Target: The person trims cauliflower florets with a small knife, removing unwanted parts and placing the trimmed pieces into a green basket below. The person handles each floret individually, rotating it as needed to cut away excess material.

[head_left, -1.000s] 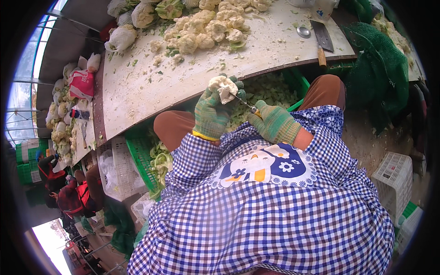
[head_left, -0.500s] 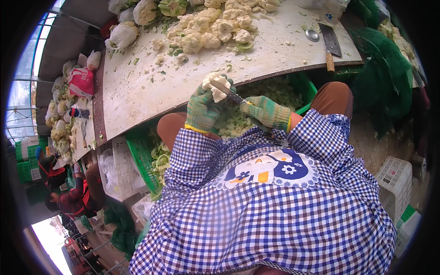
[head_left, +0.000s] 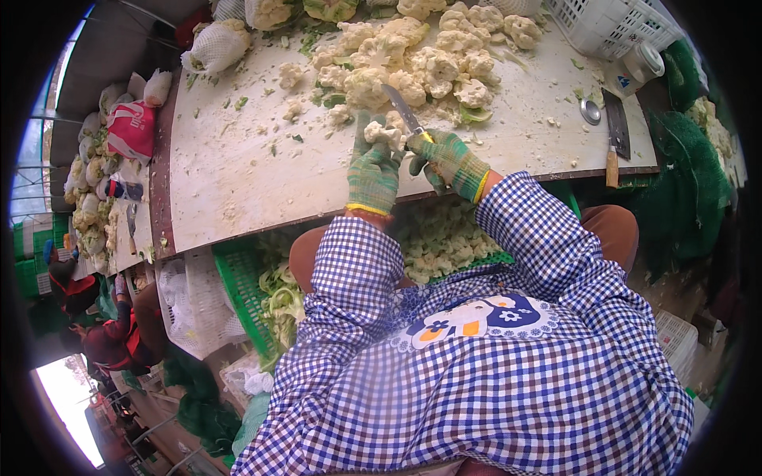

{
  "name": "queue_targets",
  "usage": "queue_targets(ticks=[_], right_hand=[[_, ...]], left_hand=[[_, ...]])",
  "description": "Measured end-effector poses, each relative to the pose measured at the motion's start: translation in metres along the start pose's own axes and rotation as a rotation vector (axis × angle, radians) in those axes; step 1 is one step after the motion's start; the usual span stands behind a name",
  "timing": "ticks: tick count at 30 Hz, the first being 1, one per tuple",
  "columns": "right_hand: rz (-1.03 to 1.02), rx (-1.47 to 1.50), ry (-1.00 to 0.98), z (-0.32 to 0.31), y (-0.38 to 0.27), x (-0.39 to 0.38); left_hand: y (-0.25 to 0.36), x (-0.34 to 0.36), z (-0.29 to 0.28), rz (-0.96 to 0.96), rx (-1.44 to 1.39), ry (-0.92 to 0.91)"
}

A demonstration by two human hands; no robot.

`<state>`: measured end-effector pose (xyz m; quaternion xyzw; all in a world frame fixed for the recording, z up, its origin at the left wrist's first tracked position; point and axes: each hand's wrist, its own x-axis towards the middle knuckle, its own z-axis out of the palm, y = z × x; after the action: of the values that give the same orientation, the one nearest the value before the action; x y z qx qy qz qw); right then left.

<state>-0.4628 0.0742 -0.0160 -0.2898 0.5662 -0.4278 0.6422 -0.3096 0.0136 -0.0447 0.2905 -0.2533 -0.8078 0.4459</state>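
Observation:
Both my hands wear green knitted gloves with yellow cuffs and are over the near part of the white table (head_left: 238,178). My left hand (head_left: 375,176) holds a small cauliflower piece (head_left: 385,136) at its fingertips, one finger pointing forward beside it. In my right hand (head_left: 454,164) is a small knife (head_left: 403,108), its blade slanting forward and left, close to the piece. Just beyond the fingertips lies a heap of cut cauliflower florets (head_left: 389,51). Below my forearms, a green crate (head_left: 248,297) contains pale florets and leaf trimmings (head_left: 444,242).
To the right lie a cleaver (head_left: 616,127) with a wooden handle and a round metal lid (head_left: 590,111). A white basket (head_left: 607,28) and a jar (head_left: 641,65) stand behind them. Netted cauliflowers (head_left: 216,47) sit far left. Other people (head_left: 119,337) work at the left.
My hands have moved forward from over the crate to over the table, near the heap, with the cauliflower piece and knife. The view has shifted, showing more of the table's far side.

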Motion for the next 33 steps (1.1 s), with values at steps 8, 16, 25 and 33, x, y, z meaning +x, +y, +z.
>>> queue_targets(ticks=[8, 16, 25, 33], right_hand=[[-0.563, -0.53, 0.276, 0.001, -0.005, 0.008], [-0.449, -0.682, 0.308, 0.022, 0.006, -0.072], [-0.177, -0.943, 0.266, 0.031, 0.011, -0.087], [-0.085, -0.88, 0.24, 0.026, 0.035, -0.104]], left_hand=[[0.014, -0.005, 0.009, -0.142, -0.28, -0.247], [0.015, -0.014, 0.02, -0.148, -0.34, -0.074], [0.017, -0.023, 0.026, -0.203, -0.355, -0.047], [-0.007, -0.059, 0.023, -0.331, -0.242, -0.226]])
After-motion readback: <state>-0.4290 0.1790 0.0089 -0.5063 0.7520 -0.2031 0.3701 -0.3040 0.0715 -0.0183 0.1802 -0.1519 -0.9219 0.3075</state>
